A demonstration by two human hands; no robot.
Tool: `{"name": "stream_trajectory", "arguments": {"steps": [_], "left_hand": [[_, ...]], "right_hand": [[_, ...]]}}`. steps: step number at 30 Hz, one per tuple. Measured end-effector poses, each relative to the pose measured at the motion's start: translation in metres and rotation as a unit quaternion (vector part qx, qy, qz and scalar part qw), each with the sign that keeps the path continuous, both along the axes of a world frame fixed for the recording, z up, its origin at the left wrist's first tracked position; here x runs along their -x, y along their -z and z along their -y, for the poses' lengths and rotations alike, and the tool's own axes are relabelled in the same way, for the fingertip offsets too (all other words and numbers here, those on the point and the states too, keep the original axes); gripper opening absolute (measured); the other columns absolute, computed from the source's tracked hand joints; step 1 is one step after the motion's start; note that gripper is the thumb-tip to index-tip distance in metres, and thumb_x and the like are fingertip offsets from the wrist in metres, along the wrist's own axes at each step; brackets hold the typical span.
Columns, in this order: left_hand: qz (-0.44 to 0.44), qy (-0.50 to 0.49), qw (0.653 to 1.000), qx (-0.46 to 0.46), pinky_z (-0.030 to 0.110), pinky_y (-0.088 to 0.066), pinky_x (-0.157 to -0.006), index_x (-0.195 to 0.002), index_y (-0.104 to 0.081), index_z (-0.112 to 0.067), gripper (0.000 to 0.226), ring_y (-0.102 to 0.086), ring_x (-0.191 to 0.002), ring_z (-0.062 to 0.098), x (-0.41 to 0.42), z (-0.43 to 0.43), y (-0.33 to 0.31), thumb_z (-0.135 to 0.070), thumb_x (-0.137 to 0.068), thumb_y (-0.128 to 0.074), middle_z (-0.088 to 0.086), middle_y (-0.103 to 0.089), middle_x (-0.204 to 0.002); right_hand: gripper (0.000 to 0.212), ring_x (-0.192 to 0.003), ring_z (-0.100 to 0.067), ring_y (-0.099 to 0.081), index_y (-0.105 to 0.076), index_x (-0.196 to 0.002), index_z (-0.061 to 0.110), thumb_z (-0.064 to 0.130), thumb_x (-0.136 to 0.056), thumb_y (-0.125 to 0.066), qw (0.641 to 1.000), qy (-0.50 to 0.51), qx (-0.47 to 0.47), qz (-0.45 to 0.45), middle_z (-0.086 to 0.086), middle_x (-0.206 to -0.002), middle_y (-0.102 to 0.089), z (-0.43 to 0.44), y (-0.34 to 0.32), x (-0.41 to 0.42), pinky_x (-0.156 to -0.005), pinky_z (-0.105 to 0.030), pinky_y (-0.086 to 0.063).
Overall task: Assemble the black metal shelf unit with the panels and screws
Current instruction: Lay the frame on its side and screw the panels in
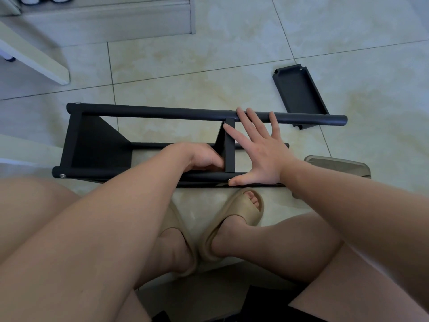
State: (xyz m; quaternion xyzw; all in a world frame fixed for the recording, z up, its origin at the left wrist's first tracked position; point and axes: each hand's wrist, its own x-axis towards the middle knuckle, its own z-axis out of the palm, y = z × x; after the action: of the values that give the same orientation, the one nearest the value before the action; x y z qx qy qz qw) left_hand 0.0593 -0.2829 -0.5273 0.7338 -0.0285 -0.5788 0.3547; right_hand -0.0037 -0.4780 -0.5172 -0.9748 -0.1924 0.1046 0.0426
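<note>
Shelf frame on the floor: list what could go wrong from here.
1. The far tube and near tube have no panel joining their right ends. Only the right hand, fingers spread, braces them, so the frame may twist.
2. The middle panel stands between the tubes with the left hand curled at its base. It could tip out of line.
3. The small silver screw by the right thumb may be loose and could roll across the tiles.

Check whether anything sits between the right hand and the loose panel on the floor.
Only the far tube, on which the right hand rests, crosses before the loose panel; its end overlaps the panel's near edge.
</note>
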Motion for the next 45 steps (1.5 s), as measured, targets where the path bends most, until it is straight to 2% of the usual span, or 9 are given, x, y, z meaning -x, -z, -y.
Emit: {"name": "stream_trajectory", "arguments": {"steps": [6,13,17,21,25,30,38,42,45], "left_hand": [[-0.046,0.012,0.999,0.011,0.031,-0.046,-0.09,-0.088,-0.075,-0.016,0.02,-0.062,-0.085,0.02,-0.0032,-0.0037,-0.0024,-0.006,-0.089,-0.057,0.004,-0.071,-0.089],[0.011,0.015,1.0,0.01,0.018,-0.05,-0.068,-0.102,-0.074,-0.01,0.017,-0.064,-0.08,0.013,-0.0001,0.0006,0.0011,-0.014,-0.091,-0.061,-0.001,-0.073,-0.088],[-0.034,0.006,0.999,0.028,0.022,-0.051,-0.077,-0.093,-0.075,-0.014,0.019,-0.066,-0.082,0.015,-0.002,-0.0028,-0.0005,-0.006,-0.089,-0.058,0.001,-0.074,-0.086],[-0.08,0.015,0.996,0.025,0.031,-0.048,-0.093,-0.109,-0.075,-0.011,0.024,-0.067,-0.095,0.018,-0.0038,-0.0056,0.0009,-0.013,-0.092,-0.058,0.006,-0.075,-0.105],[-0.022,0.007,0.999,0.032,0.025,-0.05,-0.079,-0.091,-0.076,-0.015,0.013,-0.069,-0.08,0.009,-0.0023,-0.0024,0.0037,-0.013,-0.089,-0.063,-0.001,-0.076,-0.087],[-0.057,0.011,0.998,0.033,0.031,-0.049,-0.093,-0.084,-0.079,-0.019,0.024,-0.067,-0.091,0.019,-0.0042,-0.0053,0.0041,-0.007,-0.088,-0.059,0.006,-0.075,-0.098],[0.012,0.018,1.0,0.008,0.026,-0.051,-0.083,-0.1,-0.076,-0.013,0.018,-0.068,-0.082,0.013,-0.0026,-0.0018,0.0054,-0.018,-0.086,-0.066,-0.001,-0.077,-0.092],[-0.024,0.011,0.999,0.019,0.026,-0.049,-0.08,-0.08,-0.077,-0.019,0.019,-0.065,-0.078,0.015,-0.0031,-0.0033,0.0033,-0.009,-0.086,-0.061,-0.002,-0.074,-0.079],[-0.057,0.016,0.998,0.027,0.032,-0.048,-0.091,-0.083,-0.079,-0.02,0.025,-0.065,-0.085,0.019,-0.0041,-0.0058,0.002,-0.006,-0.086,-0.059,0.004,-0.074,-0.091]], "right_hand": [[0.125,-0.156,-0.029,0.015,0.004,-0.161,0.034,0.105,-0.061,-0.023,1.0,0.001,0.008,0.002,-0.009,-0.169,0.015,0.0003,-0.0001,0.0007,-0.118,-0.068,0.01],[0.127,-0.155,-0.029,0.016,0.006,-0.16,0.034,0.106,-0.059,-0.021,1.0,0.005,0.03,0.0,-0.008,-0.169,0.017,-0.0006,-0.0017,0.0009,-0.118,-0.068,0.009],[0.127,-0.155,-0.029,0.016,0.006,-0.161,0.034,0.106,-0.059,-0.016,0.999,0.004,0.035,0.001,-0.009,-0.169,0.017,-0.0011,-0.0029,0.0011,-0.118,-0.068,0.008],[0.127,-0.155,-0.029,0.016,0.007,-0.16,0.034,0.106,-0.058,-0.013,0.999,0.003,0.034,0.002,-0.009,-0.169,0.016,-0.0016,-0.0025,0.0015,-0.118,-0.068,0.007],[0.127,-0.155,-0.029,0.016,0.006,-0.161,0.033,0.106,-0.059,-0.014,1.0,0.001,0.031,0.002,-0.009,-0.169,0.016,-0.0011,-0.0026,0.0008,-0.118,-0.068,0.008],[0.127,-0.155,-0.03,0.017,0.007,-0.16,0.034,0.106,-0.059,-0.015,0.999,-0.001,0.034,0.003,-0.009,-0.169,0.018,-0.0003,-0.0015,0.0005,-0.118,-0.068,0.008],[0.128,-0.155,-0.029,0.016,0.006,-0.161,0.033,0.106,-0.058,-0.014,0.999,0.0,0.033,0.003,-0.009,-0.169,0.017,-0.001,-0.0012,0.0009,-0.118,-0.068,0.008],[0.127,-0.155,-0.029,0.017,0.007,-0.16,0.034,0.107,-0.058,-0.013,0.999,-0.001,0.033,0.004,-0.009,-0.168,0.018,-0.0009,-0.0011,0.0008,-0.118,-0.068,0.009],[0.127,-0.155,-0.029,0.016,0.007,-0.16,0.034,0.107,-0.058,-0.013,1.0,-0.001,0.029,0.005,-0.009,-0.169,0.017,-0.001,-0.0004,0.0009,-0.118,-0.068,0.008]]}}
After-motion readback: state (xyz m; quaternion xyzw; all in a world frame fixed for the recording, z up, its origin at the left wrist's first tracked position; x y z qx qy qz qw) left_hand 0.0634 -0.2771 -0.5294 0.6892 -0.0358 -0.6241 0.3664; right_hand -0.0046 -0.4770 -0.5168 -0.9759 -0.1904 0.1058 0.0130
